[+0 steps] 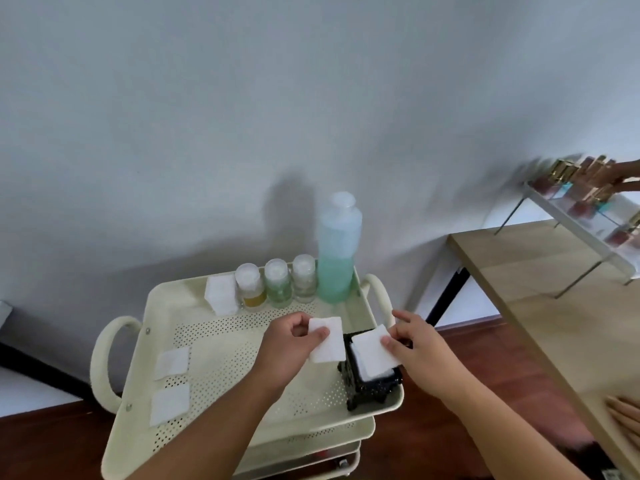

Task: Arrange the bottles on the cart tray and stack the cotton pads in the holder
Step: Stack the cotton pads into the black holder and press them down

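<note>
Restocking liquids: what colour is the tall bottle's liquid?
Pale blue-green, in the tall bottle, head view.

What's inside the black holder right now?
The black holder holds a stack of white cotton pads; the right hand presses the top cotton pad onto it. How many lie underneath is hidden by the walls.

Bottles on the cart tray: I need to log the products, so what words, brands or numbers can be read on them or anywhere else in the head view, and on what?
None can be read.
Tall blue-green bottle: no label visible.
Three small bottles: no print visible; blurred.
Black cotton pad holder: speckled pattern only, no text.
Nail polish bottles on the clear rack: too blurred to read.
</note>
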Tool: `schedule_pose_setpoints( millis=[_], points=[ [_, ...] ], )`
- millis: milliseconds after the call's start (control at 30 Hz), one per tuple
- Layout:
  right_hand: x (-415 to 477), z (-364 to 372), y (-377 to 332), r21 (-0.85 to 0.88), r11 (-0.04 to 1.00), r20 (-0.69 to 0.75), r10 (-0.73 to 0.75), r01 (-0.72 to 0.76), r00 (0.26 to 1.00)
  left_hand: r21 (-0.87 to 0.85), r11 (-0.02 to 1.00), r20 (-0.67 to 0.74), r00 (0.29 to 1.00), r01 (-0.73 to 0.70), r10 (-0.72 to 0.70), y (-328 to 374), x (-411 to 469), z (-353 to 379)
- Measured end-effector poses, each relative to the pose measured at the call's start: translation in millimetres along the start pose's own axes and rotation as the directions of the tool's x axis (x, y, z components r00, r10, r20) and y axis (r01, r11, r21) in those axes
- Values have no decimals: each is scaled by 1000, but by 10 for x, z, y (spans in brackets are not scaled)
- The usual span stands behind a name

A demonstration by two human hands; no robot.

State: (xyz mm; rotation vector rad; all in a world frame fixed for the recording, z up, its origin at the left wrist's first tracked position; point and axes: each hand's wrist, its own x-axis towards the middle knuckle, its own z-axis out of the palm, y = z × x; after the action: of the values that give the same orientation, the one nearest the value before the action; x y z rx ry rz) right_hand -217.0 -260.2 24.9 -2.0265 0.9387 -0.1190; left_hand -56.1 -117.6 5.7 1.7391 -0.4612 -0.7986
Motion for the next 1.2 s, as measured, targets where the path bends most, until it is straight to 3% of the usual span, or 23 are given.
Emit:
schedule_pose_setpoints(
  millis=[433,700,767,900,1033,1200],
  points=[
    [-53,232,14,-147,986,-187,45,-73,981,23,999,-45,998,44,-43,-32,-98,59],
    [-154,155,-36,-55,997,-368,-72,55,927,42,999,-58,998,-7,10,55,-137,47],
    [-169,108,-75,-63,992,-329,-123,108,936,21,999,-10,1000,-27,27,102,-140,73],
    [-169,86,-147,-78,991,-96,-119,112,988,-56,998,142,990,-13,21,205,-137,208],
    [-149,69,-83,96,994,-113,-38,49,993,-54,998,136,991,27,-19,220,-109,338],
    [-136,26,33,79,997,-123,19,-9,992,127,991,120,993,-34,18,166,-113,408]
  ],
)
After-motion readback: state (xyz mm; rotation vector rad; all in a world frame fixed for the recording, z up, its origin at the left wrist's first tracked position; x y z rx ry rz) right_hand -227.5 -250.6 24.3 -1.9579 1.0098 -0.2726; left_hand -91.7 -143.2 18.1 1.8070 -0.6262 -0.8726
